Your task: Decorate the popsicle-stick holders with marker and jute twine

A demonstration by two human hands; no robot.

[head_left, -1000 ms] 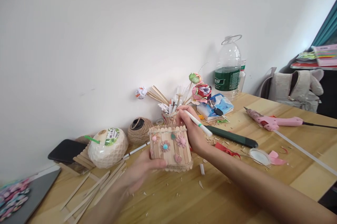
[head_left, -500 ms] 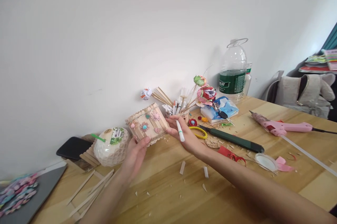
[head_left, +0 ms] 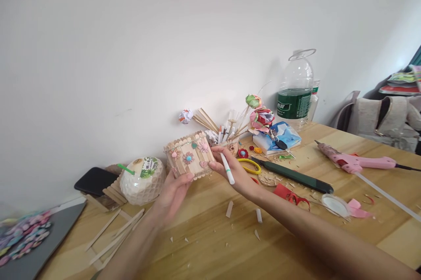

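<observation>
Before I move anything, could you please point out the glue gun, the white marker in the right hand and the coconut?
Glue gun point(head_left: 378, 163), head view: on its pink handle.
Marker point(head_left: 226, 168), head view: midway along its white barrel.
Coconut point(head_left: 140, 187), head view: on its pale front side.

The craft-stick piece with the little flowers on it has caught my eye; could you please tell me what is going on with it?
A person is holding the flower-decorated craft-stick piece at a tilt in both hands. The left hand grips its lower edge, while the right hand has its fingertips at the right edge and also holds a white marker. On the table lie a pink glue gun, a dark green cutter and loose craft sticks.
</observation>
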